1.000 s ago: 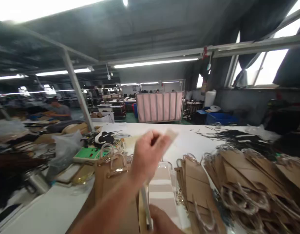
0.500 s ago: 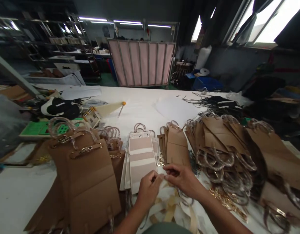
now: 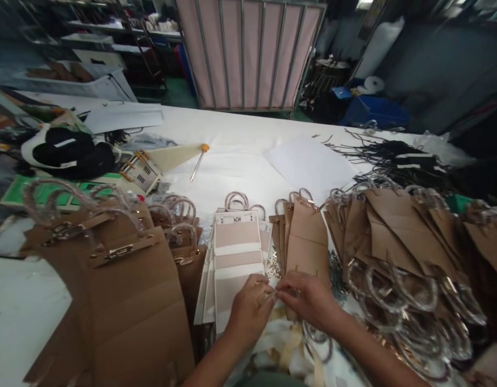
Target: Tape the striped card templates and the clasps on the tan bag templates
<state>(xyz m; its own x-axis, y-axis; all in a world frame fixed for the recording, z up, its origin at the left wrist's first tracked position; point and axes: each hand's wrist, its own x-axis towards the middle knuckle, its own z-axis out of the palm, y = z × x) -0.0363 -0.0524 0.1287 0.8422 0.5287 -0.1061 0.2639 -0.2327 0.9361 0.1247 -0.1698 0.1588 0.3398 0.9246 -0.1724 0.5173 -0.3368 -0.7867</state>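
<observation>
Beyond the fingers [image 3: 288,280] spreads the white table [image 3: 232,145]; well left of them, a brown bag [image 3: 139,285], bottom cut off; just ahead-left, a cream bag [image 3: 237,258], corner hidden behind the left hand [image 3: 248,312]. It and the right hand [image 3: 309,298] pinch a pale sliver [image 3: 271,295], too tiny to identify.

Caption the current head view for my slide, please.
Left hand and right hand close together near cream bag panels, with brown panels either side, at a white table.

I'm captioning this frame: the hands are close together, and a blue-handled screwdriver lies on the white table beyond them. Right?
Not blue: the head view shows the screwdriver has an orange handle. The rest holds: the left hand and right hand are close together.
</observation>
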